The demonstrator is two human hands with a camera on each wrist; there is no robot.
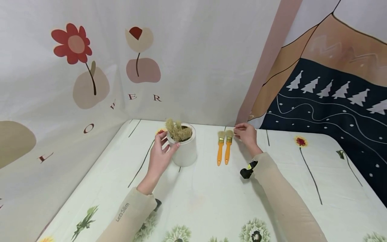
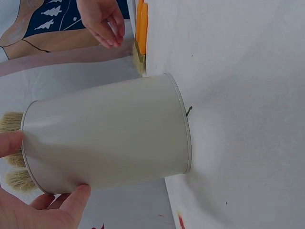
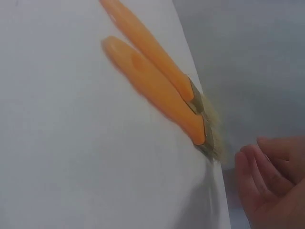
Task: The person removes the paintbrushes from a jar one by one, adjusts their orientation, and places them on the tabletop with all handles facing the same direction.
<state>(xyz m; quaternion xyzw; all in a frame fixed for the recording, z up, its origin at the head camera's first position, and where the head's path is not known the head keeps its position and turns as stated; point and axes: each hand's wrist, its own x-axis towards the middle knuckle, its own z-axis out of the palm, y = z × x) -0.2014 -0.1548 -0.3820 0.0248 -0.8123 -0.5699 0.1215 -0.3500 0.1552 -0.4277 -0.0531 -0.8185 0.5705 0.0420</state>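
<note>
A white cylindrical container (image 1: 185,154) stands on the table, with the pale bristles of several brushes (image 1: 180,133) sticking up from its mouth. My left hand (image 1: 160,158) holds it near the rim from the left, thumb and fingers (image 2: 76,202) spread around its upper wall. To its right lie two paintbrushes side by side, a left one (image 1: 220,151) and a right one (image 1: 228,151), with orange handles toward me and bristles away. Just right of those bristles hovers my right hand (image 1: 247,136), its fingers loosely bent with nothing in them.
A white cloth (image 1: 211,201) printed with flowers covers the table. Behind the far edge hangs a pale curtain (image 1: 196,67) with flower prints, meeting a dark panel (image 1: 332,101) with white trees on the right. A black wrist device (image 1: 247,172) sits at my right sleeve.
</note>
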